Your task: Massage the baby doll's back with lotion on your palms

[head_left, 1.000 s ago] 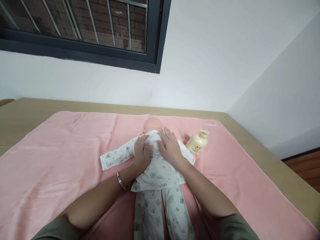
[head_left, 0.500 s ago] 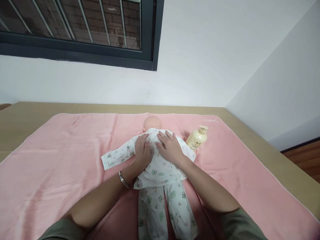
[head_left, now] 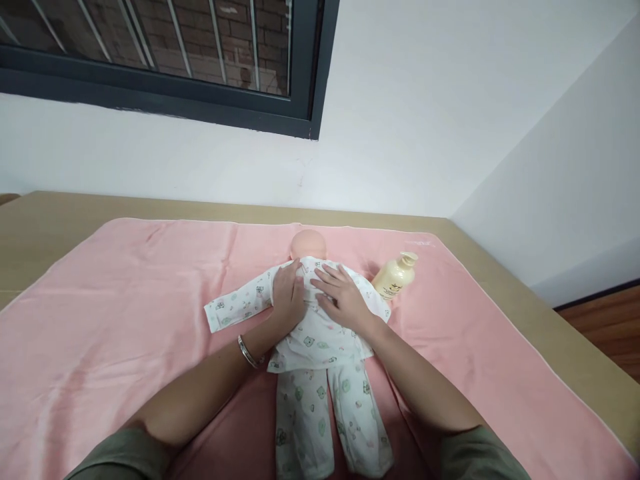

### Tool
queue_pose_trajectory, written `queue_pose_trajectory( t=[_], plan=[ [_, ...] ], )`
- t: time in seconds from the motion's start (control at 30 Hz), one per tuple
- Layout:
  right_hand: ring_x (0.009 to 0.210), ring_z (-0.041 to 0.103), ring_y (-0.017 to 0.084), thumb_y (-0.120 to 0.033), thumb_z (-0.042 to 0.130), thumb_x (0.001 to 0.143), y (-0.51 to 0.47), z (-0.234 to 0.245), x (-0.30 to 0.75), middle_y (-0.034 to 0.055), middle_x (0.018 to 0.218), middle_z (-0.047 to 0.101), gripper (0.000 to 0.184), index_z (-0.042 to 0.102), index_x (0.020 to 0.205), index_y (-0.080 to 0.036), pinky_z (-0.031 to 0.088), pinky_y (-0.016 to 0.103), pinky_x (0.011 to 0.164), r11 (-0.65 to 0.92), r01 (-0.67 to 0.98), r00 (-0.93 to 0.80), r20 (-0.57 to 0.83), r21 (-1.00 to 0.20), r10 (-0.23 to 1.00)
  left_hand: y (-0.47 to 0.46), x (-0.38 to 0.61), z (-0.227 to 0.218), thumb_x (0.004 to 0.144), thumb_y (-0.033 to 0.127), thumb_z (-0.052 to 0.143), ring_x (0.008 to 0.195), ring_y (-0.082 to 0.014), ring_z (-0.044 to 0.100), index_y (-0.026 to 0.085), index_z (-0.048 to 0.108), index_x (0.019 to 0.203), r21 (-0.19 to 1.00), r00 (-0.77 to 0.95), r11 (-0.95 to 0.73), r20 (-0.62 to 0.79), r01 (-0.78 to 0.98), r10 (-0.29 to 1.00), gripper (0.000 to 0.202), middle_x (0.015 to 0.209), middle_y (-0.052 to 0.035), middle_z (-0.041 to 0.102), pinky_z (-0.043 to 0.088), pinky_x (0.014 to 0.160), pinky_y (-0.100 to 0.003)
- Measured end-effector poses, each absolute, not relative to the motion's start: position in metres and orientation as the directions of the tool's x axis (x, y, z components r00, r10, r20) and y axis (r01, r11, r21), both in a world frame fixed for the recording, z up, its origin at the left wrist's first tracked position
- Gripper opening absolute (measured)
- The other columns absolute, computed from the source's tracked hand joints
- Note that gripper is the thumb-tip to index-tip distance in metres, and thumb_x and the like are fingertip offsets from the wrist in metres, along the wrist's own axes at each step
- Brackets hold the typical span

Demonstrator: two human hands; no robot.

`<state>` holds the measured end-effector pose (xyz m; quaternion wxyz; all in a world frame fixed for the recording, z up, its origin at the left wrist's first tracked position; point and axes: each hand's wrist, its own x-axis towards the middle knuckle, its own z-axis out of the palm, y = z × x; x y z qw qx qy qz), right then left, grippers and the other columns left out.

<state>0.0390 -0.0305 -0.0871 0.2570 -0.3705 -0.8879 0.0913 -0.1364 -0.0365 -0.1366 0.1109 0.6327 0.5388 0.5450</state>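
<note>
A baby doll (head_left: 309, 244) in white printed pyjamas (head_left: 320, 373) lies on a pink towel (head_left: 125, 307), its bald head pointing away from me. My left hand (head_left: 288, 298) rests flat on the doll's upper back, fingers stretched out, a silver bangle on the wrist. My right hand (head_left: 339, 298) lies flat beside it on the same back, fingers spread toward the neck. Neither hand holds anything. One sleeve (head_left: 235, 308) sticks out to the left.
A cream pump bottle (head_left: 395, 277) lies on its side on the towel just right of the doll's shoulder. The towel covers a tan table (head_left: 545, 313) set in a white-walled corner. A barred window (head_left: 165, 53) is above.
Both hands stay flat on the doll's back and have slid slightly up toward the neck. The view has shifted a little.
</note>
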Motion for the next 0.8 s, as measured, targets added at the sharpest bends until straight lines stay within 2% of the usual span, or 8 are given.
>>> queue_pose_trajectory(
  t=[0.13,0.23,0.43,0.5,0.6,0.67,0.8],
  plan=[
    [0.143,0.040,0.027,-0.038,0.047,0.097,-0.015,-0.099,0.046,0.0069,0.148,0.052,0.038,0.065,0.129,-0.029,0.019,0.061,0.119,0.669,0.598,-0.478,0.474,-0.440,0.739,-0.035,-0.137,-0.134,0.101,0.041,0.029,0.126,-0.0280,0.053,0.017,0.049,0.138,0.716,-0.163,-0.357,0.546,0.600,0.822,0.048,0.135,-0.0151,0.060,0.035,0.112,-0.053],
    [0.146,0.036,0.026,-0.039,0.043,0.099,-0.017,-0.107,0.040,0.0075,0.153,0.046,0.042,0.060,0.135,-0.028,0.019,0.059,0.120,0.630,0.619,-0.424,0.476,-0.469,0.771,-0.032,-0.141,-0.132,0.098,0.037,0.033,0.123,-0.0284,0.054,0.018,0.051,0.135,0.688,-0.132,-0.350,0.543,0.636,0.829,0.045,0.132,-0.0143,0.061,0.037,0.111,-0.053],
    [0.151,0.022,0.025,-0.037,0.035,0.102,-0.034,-0.110,0.027,0.0060,0.162,0.029,0.046,0.048,0.146,-0.028,0.016,0.058,0.121,0.526,0.698,-0.377,0.375,-0.486,0.847,-0.030,-0.145,-0.125,0.091,0.026,0.039,0.130,-0.0339,0.049,0.014,0.055,0.129,0.561,-0.073,-0.271,0.514,0.782,0.855,0.043,0.136,-0.0193,0.056,0.039,0.109,-0.056],
    [0.153,0.014,0.027,-0.034,0.034,0.102,-0.043,-0.108,0.021,0.0086,0.165,0.021,0.050,0.040,0.151,-0.025,0.017,0.059,0.120,0.443,0.749,-0.317,0.321,-0.492,0.892,-0.029,-0.143,-0.123,0.090,0.024,0.039,0.130,-0.0343,0.048,0.013,0.056,0.128,0.536,-0.067,-0.261,0.516,0.802,0.854,0.042,0.137,-0.0195,0.055,0.040,0.108,-0.056],
    [0.153,0.008,0.032,-0.029,0.037,0.100,-0.061,-0.102,0.013,0.0150,0.165,0.017,0.055,0.034,0.154,-0.017,0.019,0.063,0.119,0.377,0.805,-0.278,0.269,-0.458,0.922,-0.029,-0.140,-0.124,0.092,0.024,0.038,0.128,-0.0317,0.051,0.016,0.057,0.126,0.566,-0.082,-0.287,0.538,0.773,0.839,0.040,0.133,-0.0163,0.059,0.040,0.110,-0.055],
    [0.153,0.011,0.034,-0.026,0.041,0.098,-0.072,-0.099,0.011,0.0159,0.163,0.023,0.056,0.038,0.152,-0.015,0.020,0.064,0.118,0.417,0.804,-0.315,0.292,-0.423,0.903,-0.029,-0.139,-0.126,0.093,0.026,0.039,0.126,-0.0307,0.053,0.017,0.057,0.126,0.603,-0.107,-0.297,0.541,0.740,0.834,0.038,0.132,-0.0154,0.060,0.039,0.111,-0.054],
    [0.148,0.030,0.029,-0.022,0.045,0.093,-0.082,-0.100,0.023,0.0096,0.147,0.053,0.044,0.062,0.133,-0.021,0.028,0.059,0.118,0.625,0.670,-0.468,0.425,-0.400,0.774,-0.029,-0.142,-0.130,0.094,0.030,0.040,0.126,-0.0308,0.053,0.018,0.056,0.127,0.624,-0.104,-0.312,0.538,0.716,0.837,0.039,0.132,-0.0158,0.060,0.039,0.110,-0.056]
  ],
)
